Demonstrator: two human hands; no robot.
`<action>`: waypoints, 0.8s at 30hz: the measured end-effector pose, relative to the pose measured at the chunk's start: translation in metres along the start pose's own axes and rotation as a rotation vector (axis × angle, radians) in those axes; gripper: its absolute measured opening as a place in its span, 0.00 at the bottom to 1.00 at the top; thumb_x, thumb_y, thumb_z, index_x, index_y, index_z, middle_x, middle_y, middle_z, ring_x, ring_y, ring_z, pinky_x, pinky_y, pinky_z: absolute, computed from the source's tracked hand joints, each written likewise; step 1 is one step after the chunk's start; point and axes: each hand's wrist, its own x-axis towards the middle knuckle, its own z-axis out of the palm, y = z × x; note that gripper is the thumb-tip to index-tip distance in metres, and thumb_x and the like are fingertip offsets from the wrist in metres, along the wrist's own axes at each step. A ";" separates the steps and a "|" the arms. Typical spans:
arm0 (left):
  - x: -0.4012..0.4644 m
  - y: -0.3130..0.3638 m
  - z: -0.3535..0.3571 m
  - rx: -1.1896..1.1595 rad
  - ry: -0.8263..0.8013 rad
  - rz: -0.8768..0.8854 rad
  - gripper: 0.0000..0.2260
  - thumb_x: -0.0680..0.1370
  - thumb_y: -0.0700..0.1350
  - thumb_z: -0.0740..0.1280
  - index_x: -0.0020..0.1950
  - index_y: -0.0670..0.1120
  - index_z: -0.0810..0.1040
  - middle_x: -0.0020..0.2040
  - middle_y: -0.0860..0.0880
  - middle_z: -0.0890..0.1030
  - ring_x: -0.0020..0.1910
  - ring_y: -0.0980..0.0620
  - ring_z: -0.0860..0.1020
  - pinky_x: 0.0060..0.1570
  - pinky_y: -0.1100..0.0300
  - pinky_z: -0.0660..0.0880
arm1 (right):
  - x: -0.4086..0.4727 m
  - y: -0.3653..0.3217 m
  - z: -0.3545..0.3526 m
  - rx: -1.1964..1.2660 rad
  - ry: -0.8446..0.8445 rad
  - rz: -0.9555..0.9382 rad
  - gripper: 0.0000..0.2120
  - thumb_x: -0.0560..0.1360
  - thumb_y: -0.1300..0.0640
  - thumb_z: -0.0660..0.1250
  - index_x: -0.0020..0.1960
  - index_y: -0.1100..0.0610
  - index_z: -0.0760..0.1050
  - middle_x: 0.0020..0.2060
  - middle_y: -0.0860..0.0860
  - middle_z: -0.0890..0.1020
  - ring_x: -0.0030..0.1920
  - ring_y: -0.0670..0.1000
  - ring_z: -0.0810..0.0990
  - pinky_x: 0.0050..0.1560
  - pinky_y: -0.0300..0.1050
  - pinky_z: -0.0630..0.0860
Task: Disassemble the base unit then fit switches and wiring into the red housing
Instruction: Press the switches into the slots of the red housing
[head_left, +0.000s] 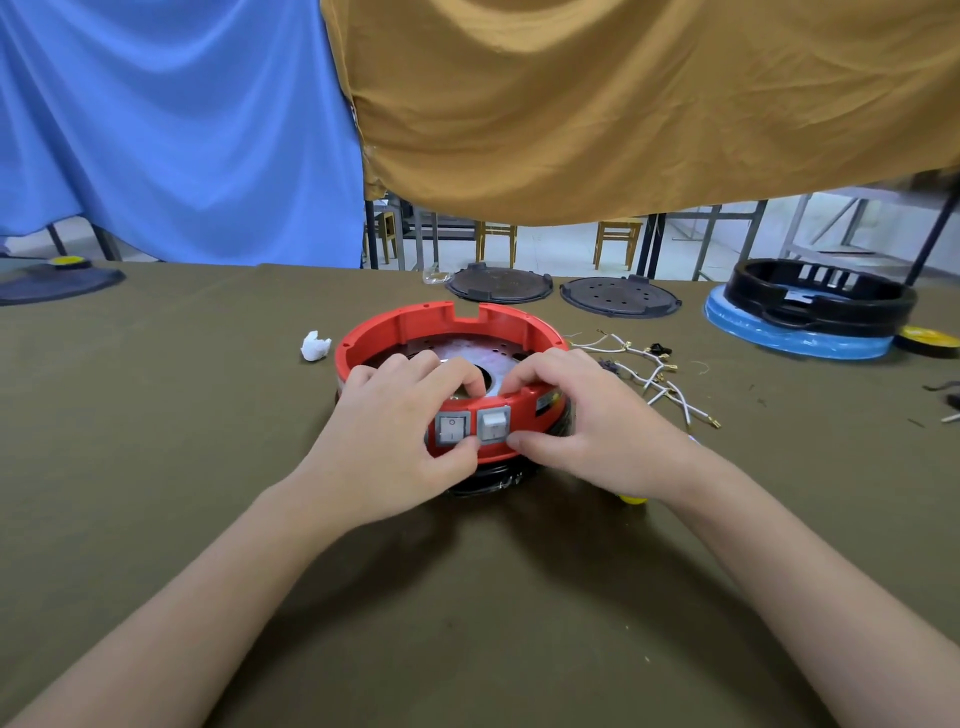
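Your left hand (395, 441) and right hand (587, 415) both clamp the near wall of the red housing (415, 325) on the table (182, 415), fingers (470, 387) hooked over the rim inside, thumbs pressing outside just under the two switches (453, 429), likely bracing the wall so they seat. Second switch (493, 423), between your thumbs, looks pushed in. Loose wires (654, 374) lie right of your right fingers, not yet fitted.

Glossy red plastic housing (415, 325) on matt olive cloth (182, 415).
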 end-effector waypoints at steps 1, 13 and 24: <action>0.000 0.000 0.000 -0.009 0.004 -0.005 0.14 0.70 0.58 0.63 0.54 0.58 0.71 0.45 0.58 0.72 0.46 0.55 0.70 0.49 0.56 0.62 | 0.000 -0.001 0.001 -0.018 0.016 -0.005 0.14 0.71 0.54 0.73 0.54 0.47 0.74 0.51 0.44 0.77 0.55 0.46 0.71 0.57 0.42 0.70; 0.000 -0.005 -0.005 -0.204 -0.044 0.000 0.15 0.70 0.60 0.57 0.55 0.59 0.71 0.48 0.61 0.74 0.51 0.59 0.72 0.56 0.54 0.65 | -0.002 0.000 -0.001 0.057 0.010 0.016 0.09 0.76 0.50 0.69 0.55 0.48 0.77 0.52 0.43 0.78 0.56 0.44 0.71 0.56 0.40 0.70; -0.001 -0.005 -0.011 -0.224 -0.089 0.023 0.15 0.70 0.51 0.64 0.56 0.57 0.71 0.49 0.61 0.73 0.52 0.57 0.72 0.59 0.51 0.65 | 0.000 -0.004 0.008 -0.079 0.071 -0.013 0.07 0.78 0.48 0.65 0.53 0.50 0.76 0.47 0.44 0.77 0.52 0.45 0.71 0.52 0.41 0.71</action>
